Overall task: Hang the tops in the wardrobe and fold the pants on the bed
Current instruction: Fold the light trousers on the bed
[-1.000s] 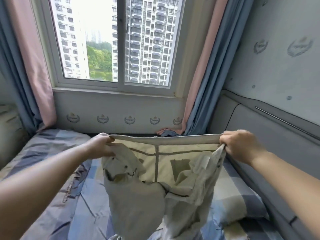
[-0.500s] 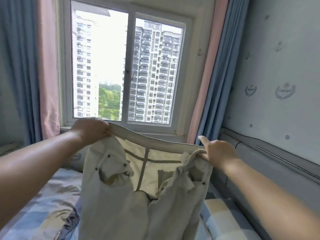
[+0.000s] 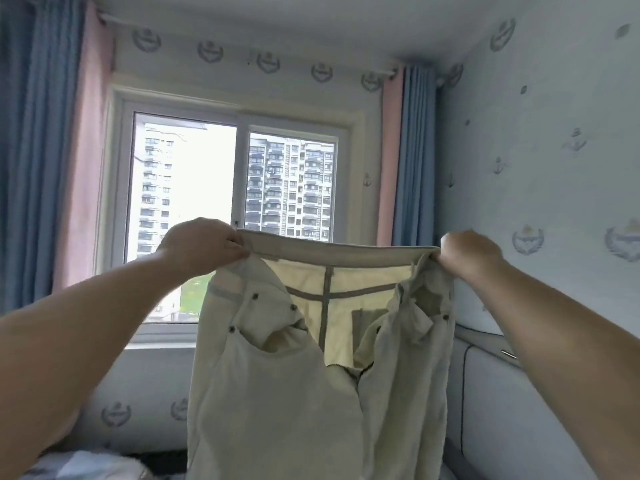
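Cream pants (image 3: 277,393) are held up by the waistband before the window (image 3: 235,216), gripped at each end by the left hand (image 3: 204,249) and right hand (image 3: 469,254). Folding seems under way; lowering onto the bed (image 3: 79,465) is likely called for next.

daylit window (image 3: 235,216) between pink-and-blue curtains (image 3: 401,154), crest-patterned wallpaper (image 3: 540,168) all around

pants (image 3: 277,393) between both hands, window (image 3: 235,216) behind
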